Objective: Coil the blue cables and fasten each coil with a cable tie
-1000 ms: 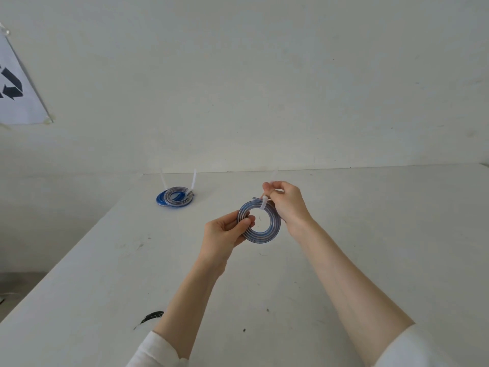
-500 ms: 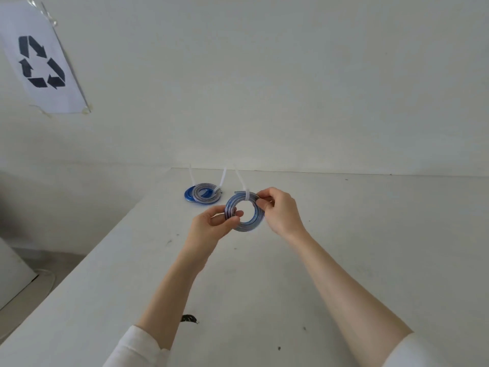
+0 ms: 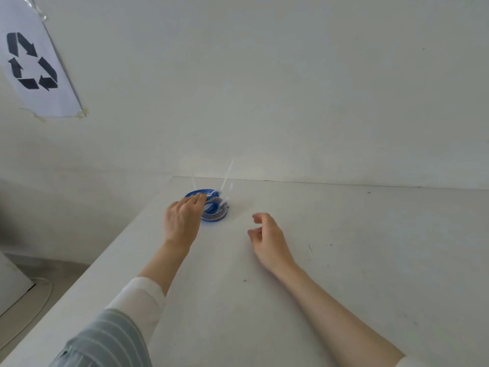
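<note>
A blue and grey cable coil (image 3: 215, 211) with a white cable tie lies tilted on top of other tied coils (image 3: 197, 193) near the table's far left corner. White tie tails (image 3: 228, 172) stick up from the pile. My left hand (image 3: 181, 221) reaches palm down over the pile, and its fingertips grip the top coil's left edge, hiding that part. My right hand (image 3: 268, 239) hovers to the right of the pile, apart from it, with loosely curled fingers and nothing in it.
The white table (image 3: 344, 260) butts against a white wall at the back. Its left edge runs diagonally just left of the coils. A taped paper recycling sign (image 3: 31, 64) hangs on the wall at upper left. A white cord (image 3: 31, 308) lies on the floor.
Both hands held the tied coil in the air before. My left hand has carried it left and forward onto the pile. My right hand has let go and pulled back.
</note>
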`<state>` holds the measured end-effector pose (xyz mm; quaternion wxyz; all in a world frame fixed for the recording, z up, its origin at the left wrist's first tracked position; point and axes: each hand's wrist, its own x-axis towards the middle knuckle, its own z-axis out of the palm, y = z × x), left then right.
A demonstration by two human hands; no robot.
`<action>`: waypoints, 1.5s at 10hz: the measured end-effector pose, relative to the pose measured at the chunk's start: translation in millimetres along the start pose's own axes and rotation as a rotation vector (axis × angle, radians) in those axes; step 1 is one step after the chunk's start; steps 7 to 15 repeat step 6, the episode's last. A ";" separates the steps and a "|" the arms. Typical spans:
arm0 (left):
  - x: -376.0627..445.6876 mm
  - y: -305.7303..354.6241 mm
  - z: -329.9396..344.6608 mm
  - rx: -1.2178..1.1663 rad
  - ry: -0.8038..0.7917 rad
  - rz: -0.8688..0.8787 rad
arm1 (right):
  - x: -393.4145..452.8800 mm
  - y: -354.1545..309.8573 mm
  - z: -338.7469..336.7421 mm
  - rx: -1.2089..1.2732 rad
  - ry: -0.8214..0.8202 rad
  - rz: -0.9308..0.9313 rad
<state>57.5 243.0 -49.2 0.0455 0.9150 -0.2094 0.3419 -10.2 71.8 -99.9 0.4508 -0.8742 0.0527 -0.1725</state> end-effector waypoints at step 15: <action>-14.0 19.7 41.1 -0.101 -0.227 -0.071 | 2.1 -22.5 -47.1 0.209 0.077 0.142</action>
